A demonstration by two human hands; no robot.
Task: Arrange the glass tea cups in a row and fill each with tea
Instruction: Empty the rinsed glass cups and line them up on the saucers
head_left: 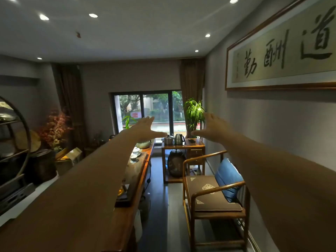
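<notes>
Both my arms are stretched out in front of me at chest height. My left hand (147,128) is flat with straight fingers and the thumb pointing right; it holds nothing. My right hand (211,127) mirrors it, fingers straight, thumb pointing left, also holding nothing. Under my left forearm runs a long wooden tea table (127,211) with a dark tea tray (135,173). White lidded cups (135,153) and a pale teapot (143,144) stand at the table's far end. I cannot make out any glass tea cups; my left arm hides much of the table.
A wooden armchair (214,195) with a brown seat pad and blue cushion (228,177) stands by the right wall. A side cabinet (182,151) at the back carries two metal kettles (174,139). Round shelving (14,142) is at left, a window and plants behind.
</notes>
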